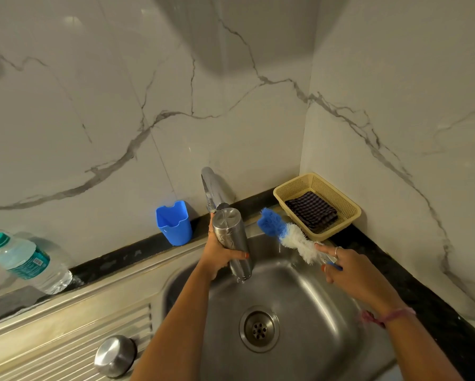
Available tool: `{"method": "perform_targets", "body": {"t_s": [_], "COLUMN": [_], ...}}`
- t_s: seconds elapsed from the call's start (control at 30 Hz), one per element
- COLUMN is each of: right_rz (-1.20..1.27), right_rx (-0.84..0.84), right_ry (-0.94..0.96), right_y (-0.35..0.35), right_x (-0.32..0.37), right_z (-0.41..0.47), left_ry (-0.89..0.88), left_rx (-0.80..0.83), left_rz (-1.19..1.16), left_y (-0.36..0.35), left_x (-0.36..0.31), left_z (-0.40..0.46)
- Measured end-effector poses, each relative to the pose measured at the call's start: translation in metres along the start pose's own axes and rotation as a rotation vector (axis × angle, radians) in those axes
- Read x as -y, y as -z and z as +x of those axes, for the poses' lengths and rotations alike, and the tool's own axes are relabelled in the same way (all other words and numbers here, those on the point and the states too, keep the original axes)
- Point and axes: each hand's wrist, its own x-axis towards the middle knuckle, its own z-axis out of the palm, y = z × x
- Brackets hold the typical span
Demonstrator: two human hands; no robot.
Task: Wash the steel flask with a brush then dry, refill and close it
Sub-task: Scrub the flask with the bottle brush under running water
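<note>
The left hand (220,257) grips the near-upright flask (232,240) under the tap (214,192), while the right hand (349,270), at its three o'clock, holds the brush (285,235), bristles pointing toward ten.

Steel flask (232,237), open-mouthed, tilted beneath running water over sink; blue-and-white bristled brush (287,235) just right; domed steel cap (115,356) on drainboard.

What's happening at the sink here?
A person is washing a steel flask over the sink. The left hand grips the flask upright under the tap, and a thin stream of water runs into its open mouth. The right hand holds a blue and white bottle brush off to the side, not in the flask. The steel lid lies on the draining board, and a checked cloth waits in the basket.
</note>
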Motion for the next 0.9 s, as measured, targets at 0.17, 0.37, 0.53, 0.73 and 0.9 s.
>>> {"method": "perform_targets", "body": {"t_s": [0.17,0.37,0.53,0.73,0.9], "right_rz": [0.024,0.059,0.054,-0.007,-0.038], "right_rx": [0.004,0.003,0.004,0.043,0.091], "right_ry": [0.005,0.0,0.005,0.02,0.024], "right_y": [0.0,0.0,-0.002,0.004,0.006], "right_x": [0.003,0.011,0.012,0.007,0.002], "right_z": [-0.003,-0.006,-0.006,-0.009,-0.017], "left_ry": [0.036,0.04,0.021,-0.008,0.023], "left_rx": [0.031,0.072,0.006,-0.12,-0.289], "left_rz": [-0.027,-0.024,0.005,0.01,-0.017], "left_y": [-0.003,-0.005,0.0,-0.006,-0.008], "left_x": [-0.003,-0.01,-0.009,-0.004,0.019], "left_z": [0.004,0.007,0.003,-0.023,-0.054]}}
